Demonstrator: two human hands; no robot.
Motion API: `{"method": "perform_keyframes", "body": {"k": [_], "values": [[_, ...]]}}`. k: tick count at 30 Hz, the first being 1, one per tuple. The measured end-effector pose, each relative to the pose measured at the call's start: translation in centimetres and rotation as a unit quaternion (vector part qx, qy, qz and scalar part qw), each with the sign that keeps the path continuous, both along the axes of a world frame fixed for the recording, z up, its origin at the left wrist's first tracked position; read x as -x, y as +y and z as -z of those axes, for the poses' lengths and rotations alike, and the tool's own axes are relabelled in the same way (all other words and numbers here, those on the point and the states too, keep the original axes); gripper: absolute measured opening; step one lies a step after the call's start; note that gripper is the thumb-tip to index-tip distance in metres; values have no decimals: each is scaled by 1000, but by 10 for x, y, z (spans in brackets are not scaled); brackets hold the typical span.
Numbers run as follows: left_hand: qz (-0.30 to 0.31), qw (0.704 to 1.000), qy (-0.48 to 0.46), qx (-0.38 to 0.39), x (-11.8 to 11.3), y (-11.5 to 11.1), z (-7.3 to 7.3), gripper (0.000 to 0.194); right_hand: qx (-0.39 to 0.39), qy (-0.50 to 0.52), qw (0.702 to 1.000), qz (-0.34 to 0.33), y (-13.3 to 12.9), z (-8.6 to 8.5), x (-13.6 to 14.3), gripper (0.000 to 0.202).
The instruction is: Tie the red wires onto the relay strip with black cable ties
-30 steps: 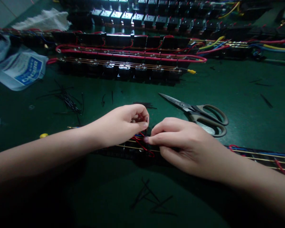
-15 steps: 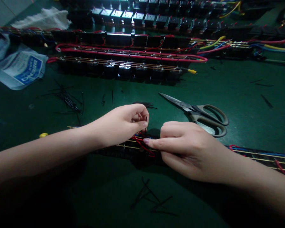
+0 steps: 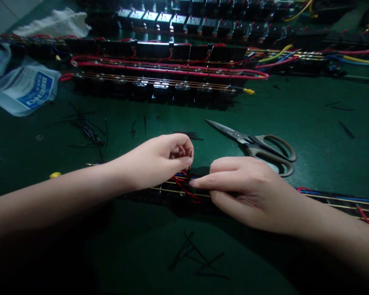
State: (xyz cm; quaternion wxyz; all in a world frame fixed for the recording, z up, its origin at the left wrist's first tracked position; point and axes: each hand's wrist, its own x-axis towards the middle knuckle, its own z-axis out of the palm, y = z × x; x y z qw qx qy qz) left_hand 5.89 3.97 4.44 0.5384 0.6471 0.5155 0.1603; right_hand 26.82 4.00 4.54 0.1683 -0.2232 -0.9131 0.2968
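The left hand (image 3: 160,159) pinches a thin black strip (image 3: 190,155) near red wires (image 3: 178,180) — the right hand (image 3: 249,188) extends its index finger beside them, its grip impossible to tell.

The right hand (image 3: 246,188) has eased back from the left hand (image 3: 169,157).

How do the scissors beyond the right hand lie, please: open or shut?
Shut: the scissors taper to one tip, with no gap showing between the blades, beyond the right hand.
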Motion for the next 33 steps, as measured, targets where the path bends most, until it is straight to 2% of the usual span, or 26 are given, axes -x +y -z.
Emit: {"method": "perform_keyframes", "body": {"k": [14,33], "values": [[11,1000,6,9,0,1,0,2,31,-5,999,18,-1,1,0,28],[13,1000,10,-18,1,1,4,3,29,-18,999,9,0,3,0,28]]}}
